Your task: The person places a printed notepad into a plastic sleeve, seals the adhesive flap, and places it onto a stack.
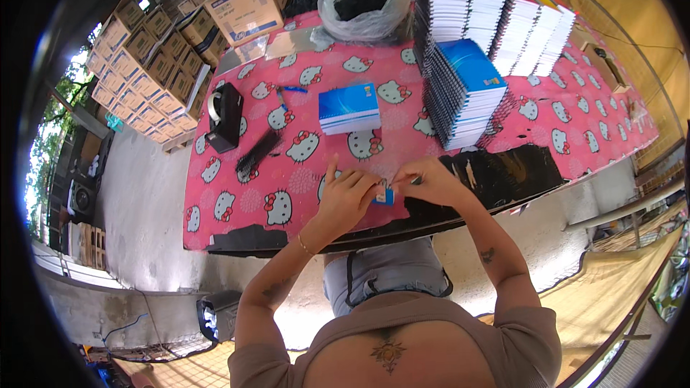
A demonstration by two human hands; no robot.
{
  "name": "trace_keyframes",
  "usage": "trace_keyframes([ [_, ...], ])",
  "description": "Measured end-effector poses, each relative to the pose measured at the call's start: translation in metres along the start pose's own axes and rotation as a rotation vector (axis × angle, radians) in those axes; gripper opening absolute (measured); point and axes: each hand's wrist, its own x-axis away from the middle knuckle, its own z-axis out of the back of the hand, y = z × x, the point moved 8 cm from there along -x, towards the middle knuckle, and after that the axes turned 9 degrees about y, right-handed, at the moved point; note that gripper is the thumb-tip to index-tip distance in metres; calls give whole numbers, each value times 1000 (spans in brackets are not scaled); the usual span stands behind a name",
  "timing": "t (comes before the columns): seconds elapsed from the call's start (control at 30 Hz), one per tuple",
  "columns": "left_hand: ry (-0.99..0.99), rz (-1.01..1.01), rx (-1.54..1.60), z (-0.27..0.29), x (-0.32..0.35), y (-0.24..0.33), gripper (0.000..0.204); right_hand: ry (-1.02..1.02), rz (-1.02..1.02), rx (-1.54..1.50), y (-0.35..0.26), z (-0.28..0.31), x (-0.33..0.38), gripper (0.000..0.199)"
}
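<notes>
At the table's near edge my two hands meet over a small blue piece with a pale patch (385, 197). Much of it is hidden, so its kind cannot be made out. My left hand (348, 195) closes its thumb and index finger at the piece's left side, with the other fingers partly raised. My right hand (433, 182) pinches at its upper right. Just beyond them lies a short pile of blue spiral notebooks (349, 106). To its right rises a tall stack of blue spiral notebooks (468, 93).
Left on the pink patterned tablecloth (251, 185) are a black tape dispenser (225, 118), black spiral coils (259, 154) and a blue pen (293, 89). Farther back stand a bag of black coils (365, 8), a carton (248, 3) and coloured notebook stacks (496, 21). Another person's arm shows at the far side.
</notes>
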Motion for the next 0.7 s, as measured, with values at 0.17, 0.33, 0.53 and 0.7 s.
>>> trace_keyframes([
  [0.17,-27,-1,43,11,-5,7,19,136,97,27,-5,-5,-1,16],
  [0.33,-195,36,-51,6,-7,15,23,384,120,311,-14,-5,7,16],
  [0.53,0,429,612,53,-81,49,29,663,169,-184,-106,32,35,47],
  [0.7,258,-215,353,52,-175,68,38,552,-56,-535,-101,103,17,54],
])
